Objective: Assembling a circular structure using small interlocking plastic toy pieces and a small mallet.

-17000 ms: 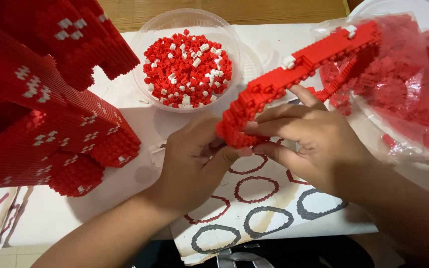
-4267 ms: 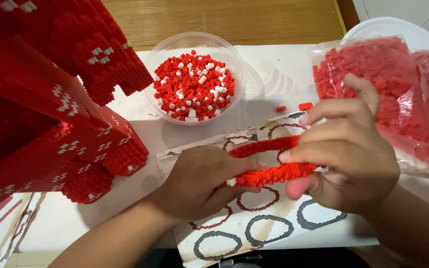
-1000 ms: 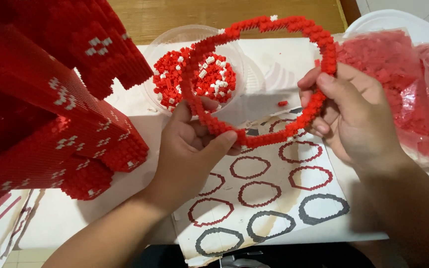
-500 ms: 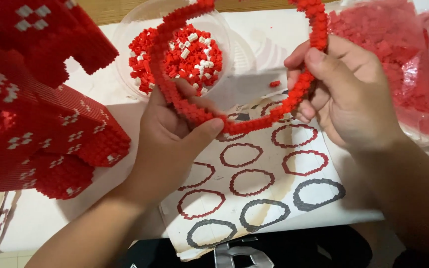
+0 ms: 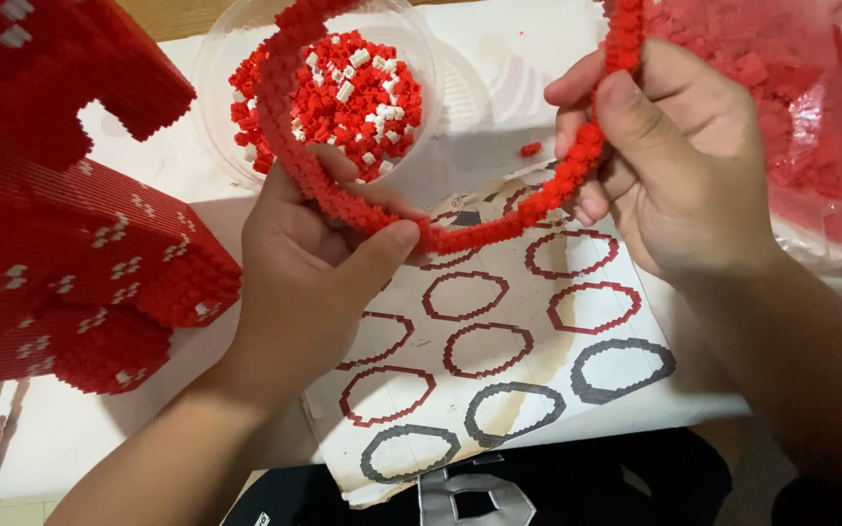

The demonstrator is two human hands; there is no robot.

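The left of the view is filled by a large red brick-built model [image 5: 60, 214], dotted with small white patches and stepped at its edges, which is stood on the white table [image 5: 499, 58]. At the far right, a clear plastic bag of loose red bricks [image 5: 782, 107] is laid on the table, reaching past the frame's edge. Across the near middle, a printed sheet [image 5: 538, 390] is spread flat, on which rows of ring outlines are shown, dark red higher up and dark grey along the nearest row. Above the sheet, a red ring of small bricks [image 5: 470, 232] is held up in the air between both hands; its lower arc is seen over the sheet's top edge, while its upper part is cut off by the frame. The ring's left side is grasped by the left hand [image 5: 314, 282], with the thumb pressed on the lower arc and the fingers curled behind it. Its right side is pinched by the right hand [image 5: 674, 166], with the thumb laid along the outer face and the fingers closed behind. Behind the ring's left arc, a round clear plastic bowl [image 5: 221, 68] is set on the table, filled with loose red and white bricks [image 5: 353, 93]. A single stray red brick [image 5: 530, 149] is left on the table between the bowl and the right hand.
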